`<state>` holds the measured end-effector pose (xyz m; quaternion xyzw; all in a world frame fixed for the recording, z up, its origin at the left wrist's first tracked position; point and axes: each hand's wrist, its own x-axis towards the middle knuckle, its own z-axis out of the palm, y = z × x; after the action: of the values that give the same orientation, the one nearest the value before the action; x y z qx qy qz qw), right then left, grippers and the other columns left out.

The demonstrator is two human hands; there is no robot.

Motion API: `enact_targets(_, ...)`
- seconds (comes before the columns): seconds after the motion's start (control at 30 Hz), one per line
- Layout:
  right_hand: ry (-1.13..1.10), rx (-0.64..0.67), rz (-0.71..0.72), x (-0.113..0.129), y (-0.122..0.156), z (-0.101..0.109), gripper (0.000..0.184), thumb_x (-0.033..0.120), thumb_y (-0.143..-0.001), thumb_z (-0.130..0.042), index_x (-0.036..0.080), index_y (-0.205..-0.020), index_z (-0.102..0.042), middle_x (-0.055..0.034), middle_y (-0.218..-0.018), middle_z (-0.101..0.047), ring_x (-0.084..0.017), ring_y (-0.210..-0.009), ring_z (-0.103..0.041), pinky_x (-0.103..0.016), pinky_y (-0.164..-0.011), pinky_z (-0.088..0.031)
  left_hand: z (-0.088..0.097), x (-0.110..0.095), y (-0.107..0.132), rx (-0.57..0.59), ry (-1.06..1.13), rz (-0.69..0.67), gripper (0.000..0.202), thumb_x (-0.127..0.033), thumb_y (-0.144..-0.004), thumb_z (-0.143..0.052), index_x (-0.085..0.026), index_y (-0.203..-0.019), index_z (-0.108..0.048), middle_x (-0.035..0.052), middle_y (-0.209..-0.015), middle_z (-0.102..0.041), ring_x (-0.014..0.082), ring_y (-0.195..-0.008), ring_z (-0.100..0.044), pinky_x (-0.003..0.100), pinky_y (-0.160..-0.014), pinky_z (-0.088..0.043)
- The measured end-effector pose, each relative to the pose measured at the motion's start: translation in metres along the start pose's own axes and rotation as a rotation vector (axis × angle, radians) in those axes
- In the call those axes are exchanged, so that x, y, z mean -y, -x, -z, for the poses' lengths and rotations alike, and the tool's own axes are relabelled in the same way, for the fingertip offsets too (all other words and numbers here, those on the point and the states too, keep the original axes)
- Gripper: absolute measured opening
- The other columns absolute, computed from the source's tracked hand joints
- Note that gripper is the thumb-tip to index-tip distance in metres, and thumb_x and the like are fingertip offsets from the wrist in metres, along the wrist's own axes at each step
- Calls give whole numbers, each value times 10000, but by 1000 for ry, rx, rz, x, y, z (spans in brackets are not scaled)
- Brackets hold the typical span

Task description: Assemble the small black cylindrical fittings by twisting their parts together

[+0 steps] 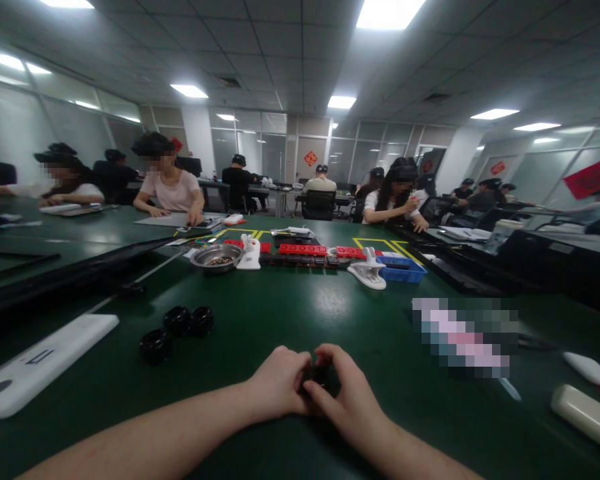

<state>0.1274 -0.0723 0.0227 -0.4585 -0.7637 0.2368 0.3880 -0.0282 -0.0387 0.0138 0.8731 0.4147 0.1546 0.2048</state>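
My left hand [283, 381] and my right hand [349, 393] meet low in the middle of the view, just over the green table [300, 313]. Between their fingers is a small black round part [321, 377], mostly covered by the fingers. The fingers of both hands are curled around it. To the left lie three glossy black ring-like parts, one [155, 345] nearer me and two, the left one [177, 321] and the right one [201, 320], side by side behind it.
A white board [45, 367] lies at the left. Ahead stand a metal bowl [216, 257] with small pieces, white clamps [251, 252], a row of red blocks [303, 250] and a blue tray [403, 269]. A cream-coloured object [587, 417] lies right. Several people sit around.
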Motion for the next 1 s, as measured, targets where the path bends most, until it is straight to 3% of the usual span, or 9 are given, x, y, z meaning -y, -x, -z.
enact_targets(0.13,-91,99,140,1,4,4,463,41,-647,-470,197,-1082,-440,-62,-998,-579,-192,-933,-558,-362,-853,-453,0,0,1,25,41,-2,264,-367,-598,-657,-184,-726,-515,-65,-559,-504,119,-511,-493,216,-561,-357)
enact_targets(0.2,-61,78,171,0,6,5,522,51,-641,-490,199,-1135,-412,-79,-1079,-550,-211,-1000,-530,-381,-889,-433,-1,2,1,34,41,6,265,-377,-598,-656,-183,-702,-509,-64,-545,-497,118,-496,-486,209,-521,-341)
enact_targets(0.33,72,-58,61,-2,4,2,423,163,-643,-615,178,-1038,-464,-99,-1013,-550,-255,-944,-534,-418,-829,-451,-2,3,0,-3,-32,5,302,-413,-581,-664,-178,-654,-489,-51,-558,-516,125,-501,-476,228,-554,-347)
enact_targets(0.47,41,43,83,-2,3,0,268,119,-699,-523,180,-959,-492,-62,-891,-579,-202,-822,-565,-359,-751,-482,1,-1,-1,8,-31,11,255,-360,-586,-656,-180,-681,-502,-45,-588,-534,132,-528,-498,227,-571,-359)
enact_targets(0.6,17,32,178,-1,5,5,438,79,-662,-483,180,-1086,-444,-84,-1030,-562,-212,-949,-545,-364,-838,-459,3,-3,0,45,5,40,281,-379,-590,-667,-181,-635,-473,-59,-548,-507,118,-498,-492,206,-514,-338)
enact_targets(0.73,139,-111,67,-3,2,4,365,196,-674,-588,159,-1018,-470,-106,-962,-564,-256,-907,-547,-420,-794,-460,2,-1,1,2,-17,28,358,-465,-572,-681,-183,-636,-470,-62,-548,-499,115,-494,-481,211,-515,-330)
enact_targets(0.83,114,-18,88,-1,1,3,249,154,-702,-540,170,-947,-496,-74,-874,-580,-218,-826,-562,-385,-756,-474,2,-2,2,-4,-21,-4,309,-421,-594,-671,-182,-663,-489,-58,-562,-504,115,-504,-487,211,-522,-337)
enact_targets(0.93,37,66,180,1,3,7,397,49,-650,-460,169,-1028,-473,-79,-981,-578,-201,-923,-550,-371,-838,-453,3,-3,2,6,8,-22,272,-389,-615,-663,-181,-694,-506,-61,-560,-504,114,-513,-498,202,-523,-345)
enact_targets(1.0,51,38,197,2,3,10,468,48,-637,-463,165,-1090,-448,-95,-1065,-551,-219,-1001,-517,-402,-884,-424,3,-2,2,9,2,-3,322,-438,-603,-672,-179,-667,-492,-60,-553,-502,115,-506,-494,203,-517,-344)
